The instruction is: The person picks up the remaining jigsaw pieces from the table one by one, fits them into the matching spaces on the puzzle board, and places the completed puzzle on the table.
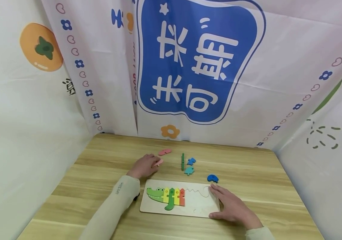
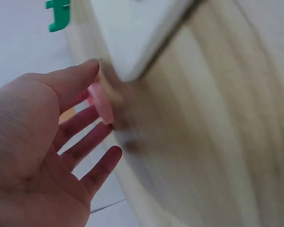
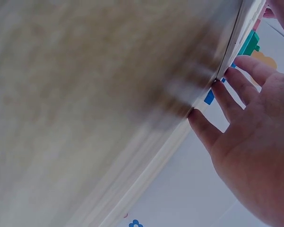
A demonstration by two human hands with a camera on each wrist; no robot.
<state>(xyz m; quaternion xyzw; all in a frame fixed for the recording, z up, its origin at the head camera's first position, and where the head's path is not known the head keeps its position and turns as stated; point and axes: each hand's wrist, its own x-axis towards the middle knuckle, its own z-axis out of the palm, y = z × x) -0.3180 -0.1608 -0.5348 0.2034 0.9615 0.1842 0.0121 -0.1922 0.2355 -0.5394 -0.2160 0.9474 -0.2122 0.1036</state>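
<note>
Standing here watching somebody with a wooden crocodile puzzle, so here's the scene. The wood-grain table (image 1: 279,196) sits in a nook hung with printed cloth (image 1: 297,36): big blue panel with white characters beyond the puzzle board (image 1: 201,203), a persimmon print off to its left.

From the head you get the whole layout. Left hand (image 1: 144,166) is just past the board's far left corner, pinching a pink piece (image 1: 158,163); right hand (image 1: 231,204) is stretched wide over the board's right end, thumb at the near corner. The left wrist view adds the palm side and the pink piece's thick edge by the thumb, which you don't see from above. The right wrist one shows splayed fingers by the board's edge (it's blurry, though).

Board's pale, flat, round-cornered. The crocodile (image 1: 166,196) fills its left half: glossy green head, then yellow, green, yellow and orange strips. Beyond the board are another pink piece (image 1: 164,152), a green piece (image 1: 183,162) standing on edge, a knobbly blue piece (image 1: 191,161), a teal piece (image 1: 189,171) and a curved dark-blue piece (image 1: 213,178).
</note>
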